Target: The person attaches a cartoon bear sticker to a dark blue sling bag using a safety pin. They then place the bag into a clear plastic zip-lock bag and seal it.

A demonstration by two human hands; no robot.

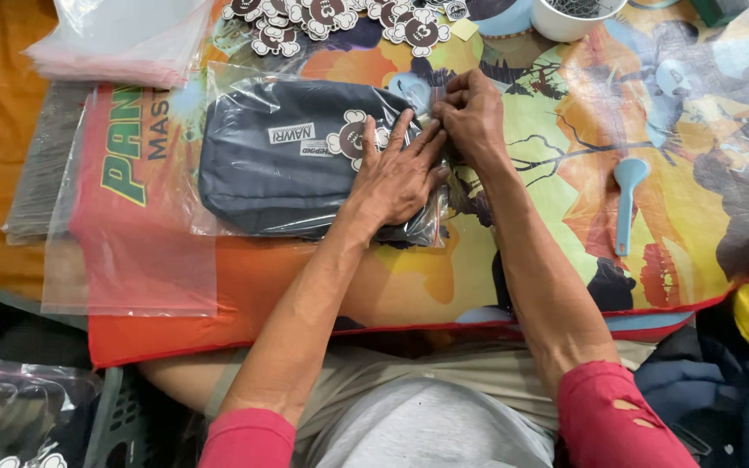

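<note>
Left hand [394, 178] flat, open on bagged dark pouch [288, 156]; right hand [472, 113] pinching bag's edge. We judge: keep pouch pinned, press flap evenly.

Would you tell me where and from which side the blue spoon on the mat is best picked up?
Probably by the long straight handle, from above: the blue spoon lies flat on the mat, bowl away from the person, handle end nearest and clear of other things.
</note>
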